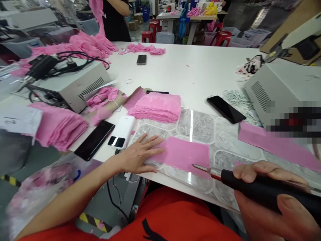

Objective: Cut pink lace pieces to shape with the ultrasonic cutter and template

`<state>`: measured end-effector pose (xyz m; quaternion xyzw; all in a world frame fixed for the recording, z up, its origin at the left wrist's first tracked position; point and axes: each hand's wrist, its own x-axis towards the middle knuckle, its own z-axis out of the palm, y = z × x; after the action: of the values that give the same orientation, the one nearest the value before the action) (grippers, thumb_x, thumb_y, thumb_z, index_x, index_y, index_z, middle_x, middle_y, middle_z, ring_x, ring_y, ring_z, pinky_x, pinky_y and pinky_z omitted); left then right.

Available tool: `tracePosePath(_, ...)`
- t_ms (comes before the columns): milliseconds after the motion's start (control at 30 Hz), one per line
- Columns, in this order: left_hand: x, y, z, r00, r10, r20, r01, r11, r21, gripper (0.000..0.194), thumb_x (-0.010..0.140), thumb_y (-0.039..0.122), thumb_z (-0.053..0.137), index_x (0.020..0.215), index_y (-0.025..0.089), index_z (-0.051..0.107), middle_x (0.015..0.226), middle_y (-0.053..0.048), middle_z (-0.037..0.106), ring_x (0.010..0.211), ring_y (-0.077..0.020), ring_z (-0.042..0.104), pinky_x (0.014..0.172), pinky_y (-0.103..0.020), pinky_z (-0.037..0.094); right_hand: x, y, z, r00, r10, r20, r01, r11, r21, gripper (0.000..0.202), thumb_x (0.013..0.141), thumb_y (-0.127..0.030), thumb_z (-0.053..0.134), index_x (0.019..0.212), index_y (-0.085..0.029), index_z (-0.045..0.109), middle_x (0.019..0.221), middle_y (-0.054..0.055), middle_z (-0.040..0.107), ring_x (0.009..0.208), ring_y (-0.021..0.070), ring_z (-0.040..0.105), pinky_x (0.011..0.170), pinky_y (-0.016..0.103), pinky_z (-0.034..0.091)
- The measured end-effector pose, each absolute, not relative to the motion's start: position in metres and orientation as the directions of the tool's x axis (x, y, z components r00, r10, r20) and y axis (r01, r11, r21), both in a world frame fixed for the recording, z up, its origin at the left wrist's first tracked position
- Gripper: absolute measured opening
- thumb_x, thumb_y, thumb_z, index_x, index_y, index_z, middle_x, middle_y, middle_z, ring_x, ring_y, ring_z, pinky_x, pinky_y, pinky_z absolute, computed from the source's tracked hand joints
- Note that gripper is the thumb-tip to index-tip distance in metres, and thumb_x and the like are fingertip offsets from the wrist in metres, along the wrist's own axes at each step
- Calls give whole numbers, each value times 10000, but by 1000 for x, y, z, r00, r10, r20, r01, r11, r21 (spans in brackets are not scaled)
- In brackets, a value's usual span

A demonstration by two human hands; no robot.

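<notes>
A flat pink fabric piece (pixel 185 154) lies on the patterned grey mat (pixel 200 125) in front of me. My left hand (pixel 140 154) rests flat on its left end, fingers spread. My right hand (pixel 273 197) is wrapped round a soldering-iron-like tool (pixel 250 185) with a black handle and a pointed metal tip. The tip is over the right part of the fabric piece; whether it touches cannot be told. Behind the piece sits a neat stack of pink fabric pieces (pixel 157 107). A long pink strip (pixel 276 144) lies on the right.
On the left are a folded pink pile (pixel 60 127), a black phone (pixel 95 140), a white power bank (pixel 122 130) and a vented grey box (pixel 72 80). To the right are another phone (pixel 225 108), white string (pixel 238 100) and a second box (pixel 288 90). A person (pixel 115 20) stands across the table.
</notes>
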<state>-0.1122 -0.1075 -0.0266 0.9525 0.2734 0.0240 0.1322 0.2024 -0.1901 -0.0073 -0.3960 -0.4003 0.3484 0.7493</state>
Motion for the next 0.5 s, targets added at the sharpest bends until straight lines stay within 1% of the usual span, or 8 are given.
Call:
tracePosePath(100,-121,-110,-29,830,555,-51,546,-792,273,775,864,669,524,1479,228,358,1575,-113,257,1473,-313,173,1182,-554,103,181,-179,-6,406,836,369,-208,478,-853,197,670,-307,612,845,-219,640,824,26,566,582,158,521,568,391,478)
tracePosePath(333,-121,-111,-31,821,569,-47,558,-782,280,785,827,697,550,1455,246,412,1579,-108,250,1468,-339,181,1177,-566,86,135,-162,-2,254,892,375,-294,440,-848,193,717,-341,670,853,-212,624,839,19,556,606,136,536,598,366,506)
tracePosePath(500,-121,-112,-36,820,572,-34,557,-781,283,816,803,696,582,1467,263,389,1584,-106,238,1466,-351,179,1163,-593,105,110,-156,-3,171,901,399,-323,434,-841,190,760,-345,658,890,-214,613,880,18,548,635,121,538,632,347,509)
